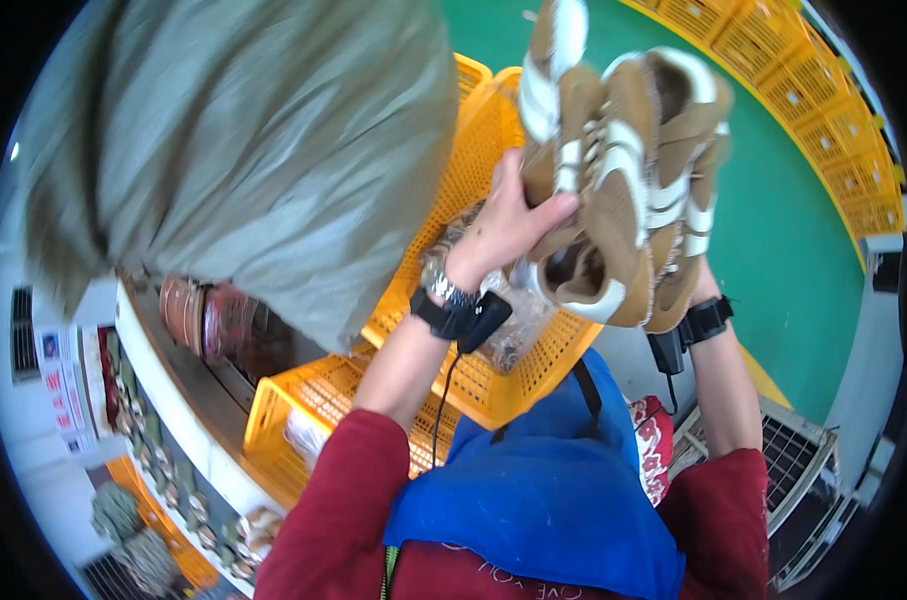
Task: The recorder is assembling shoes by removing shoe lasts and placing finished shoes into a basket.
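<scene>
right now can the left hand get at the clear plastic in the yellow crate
Probably not without letting go first: the left hand is gripping brown shoes, though the clear plastic lies below it in the open yellow crate.

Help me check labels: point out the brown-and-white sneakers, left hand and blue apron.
Brown-and-white sneakers (pixel 619 215): head view, one shoe's side.
Left hand (pixel 500 226): head view, back of the hand.
Blue apron (pixel 534 500): head view, front cloth.
</scene>
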Tool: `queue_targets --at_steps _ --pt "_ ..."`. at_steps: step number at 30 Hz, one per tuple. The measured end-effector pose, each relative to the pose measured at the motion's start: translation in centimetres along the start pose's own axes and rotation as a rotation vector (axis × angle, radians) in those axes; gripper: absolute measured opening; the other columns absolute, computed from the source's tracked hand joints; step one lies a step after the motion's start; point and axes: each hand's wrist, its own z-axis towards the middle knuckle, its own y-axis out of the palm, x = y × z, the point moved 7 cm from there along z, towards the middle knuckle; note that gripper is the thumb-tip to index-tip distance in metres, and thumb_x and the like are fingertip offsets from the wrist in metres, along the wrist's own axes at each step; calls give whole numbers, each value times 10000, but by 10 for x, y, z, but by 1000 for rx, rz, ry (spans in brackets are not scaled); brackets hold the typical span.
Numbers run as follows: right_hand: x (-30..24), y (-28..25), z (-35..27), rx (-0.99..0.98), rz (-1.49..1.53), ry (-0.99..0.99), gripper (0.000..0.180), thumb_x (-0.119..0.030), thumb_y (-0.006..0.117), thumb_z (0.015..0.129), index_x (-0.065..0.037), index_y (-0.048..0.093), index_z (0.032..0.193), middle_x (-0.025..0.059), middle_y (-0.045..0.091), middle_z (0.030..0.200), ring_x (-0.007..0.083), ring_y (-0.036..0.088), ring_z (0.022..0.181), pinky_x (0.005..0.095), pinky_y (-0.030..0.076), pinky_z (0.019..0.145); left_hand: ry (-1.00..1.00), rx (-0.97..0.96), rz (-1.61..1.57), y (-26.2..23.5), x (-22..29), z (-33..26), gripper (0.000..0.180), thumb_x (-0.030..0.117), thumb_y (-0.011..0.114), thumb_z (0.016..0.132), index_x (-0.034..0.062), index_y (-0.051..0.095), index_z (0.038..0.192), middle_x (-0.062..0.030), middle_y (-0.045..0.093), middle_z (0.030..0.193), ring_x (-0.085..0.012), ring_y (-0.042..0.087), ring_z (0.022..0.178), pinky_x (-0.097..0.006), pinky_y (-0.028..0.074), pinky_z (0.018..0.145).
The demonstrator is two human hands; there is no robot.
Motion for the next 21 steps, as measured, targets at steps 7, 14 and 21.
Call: queue_targets --at_steps 7,14,21 --pt "11 40 -65 -387 -434 116 567 -567 401 877 -58 560 1071 102 625 962 217 612 808 349 516 715 354 333 365 -58 174 -106 857 374 805 562 -24 358 1177 -162 407 1136 -245 431 1049 -370 397 898" --pt "146 165 -14 -1163 -1014 553 555 -555 407 880 -56 560 1069 102 625 964 216 612 814 348 516 721 150 816 375 -56 179 -329 906 400 786 572 -13 284 1203 -208 271 1232 -398 485 998 -404 426 849" --pt "308 306 -154 -1416 -1247 769 543 -543 413 883 -54 560 1068 101 624 965 216 613 820 347 515 728 -81 1491 485 -5 196 -525 866 407 766 602 16 298 1217 -189 280 1241 -368 420 1098 -400 387 915"
